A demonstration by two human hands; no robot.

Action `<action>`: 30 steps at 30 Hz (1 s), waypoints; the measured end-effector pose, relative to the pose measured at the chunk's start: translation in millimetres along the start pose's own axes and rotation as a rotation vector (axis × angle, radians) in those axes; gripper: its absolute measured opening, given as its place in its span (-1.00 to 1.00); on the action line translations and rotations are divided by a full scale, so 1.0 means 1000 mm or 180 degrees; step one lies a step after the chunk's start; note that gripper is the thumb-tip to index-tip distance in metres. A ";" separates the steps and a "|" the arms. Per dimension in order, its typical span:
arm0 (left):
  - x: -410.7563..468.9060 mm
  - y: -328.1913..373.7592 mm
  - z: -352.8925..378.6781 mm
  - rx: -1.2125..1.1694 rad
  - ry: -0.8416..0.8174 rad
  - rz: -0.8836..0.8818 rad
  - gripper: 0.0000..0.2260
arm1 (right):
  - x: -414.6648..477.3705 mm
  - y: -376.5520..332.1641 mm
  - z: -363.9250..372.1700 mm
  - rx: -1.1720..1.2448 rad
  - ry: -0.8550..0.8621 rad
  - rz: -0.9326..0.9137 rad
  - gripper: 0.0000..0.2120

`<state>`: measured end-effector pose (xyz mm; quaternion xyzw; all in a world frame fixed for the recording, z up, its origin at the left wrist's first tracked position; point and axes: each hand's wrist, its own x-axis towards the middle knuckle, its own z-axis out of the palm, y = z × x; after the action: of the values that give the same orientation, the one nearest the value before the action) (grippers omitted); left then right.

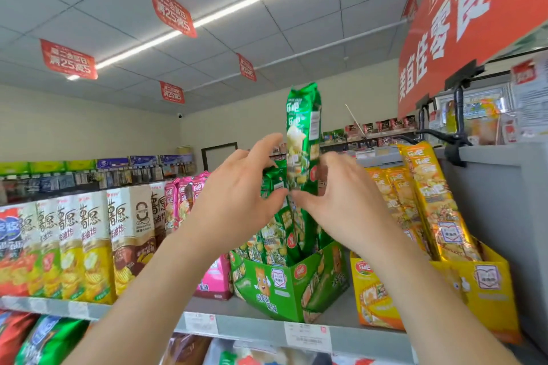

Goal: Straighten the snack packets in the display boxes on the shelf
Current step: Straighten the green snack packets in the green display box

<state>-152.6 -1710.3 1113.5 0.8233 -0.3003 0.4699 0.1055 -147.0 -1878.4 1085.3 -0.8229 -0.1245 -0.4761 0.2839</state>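
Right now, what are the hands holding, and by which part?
The left hand and right hand hold the green packet by its middle, one at each side edge.

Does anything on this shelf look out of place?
Yes: one green packet sticks up well above its neighbours in the green display box, held by the left hand and right hand. The box sits skewed on the shelf.

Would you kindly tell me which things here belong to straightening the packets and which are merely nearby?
Job: left hand and right hand holding the tall green packet; green display box; yellow display box; pink display box; shelf.
Nearby: hanging red signs; red banner; price tags; crisp bags at left.
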 end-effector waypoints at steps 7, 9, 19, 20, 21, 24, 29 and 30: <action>0.009 0.003 -0.001 -0.0272 -0.0181 0.0142 -0.14 | -0.011 0.003 0.005 -0.0130 -0.0353 0.0076 -0.62; 0.014 0.004 -0.001 -0.0327 -0.0258 0.0068 -0.23 | -0.012 0.006 0.004 -0.0279 -0.0554 0.0071 -0.63; 0.024 0.005 0.019 0.0308 -0.0094 0.0113 -0.67 | -0.008 0.014 -0.010 -0.0213 -0.1595 0.0298 -0.58; 0.023 0.005 0.021 0.0359 -0.0085 0.0108 -0.69 | -0.004 0.016 -0.014 -0.0169 -0.1201 0.0320 -0.60; 0.022 0.004 0.022 0.0434 -0.0050 0.0105 -0.70 | 0.002 0.019 -0.017 -0.0154 -0.0654 0.0316 -0.65; 0.019 0.004 0.024 0.0506 0.0095 0.0167 -0.72 | 0.021 0.022 -0.018 -0.0140 0.0272 0.0310 -0.63; 0.015 0.005 0.025 0.0426 0.0248 0.0142 -0.73 | 0.027 0.027 0.006 -0.0468 -0.0534 0.0246 -0.45; 0.015 0.005 0.025 0.0416 0.0274 0.0126 -0.74 | 0.024 0.027 0.009 -0.0441 -0.0514 0.0163 -0.47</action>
<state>-132.6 -1731.5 1112.0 0.8014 -0.2805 0.5255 0.0550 -115.2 -1896.2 1092.9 -0.8792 -0.0926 -0.4083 0.2274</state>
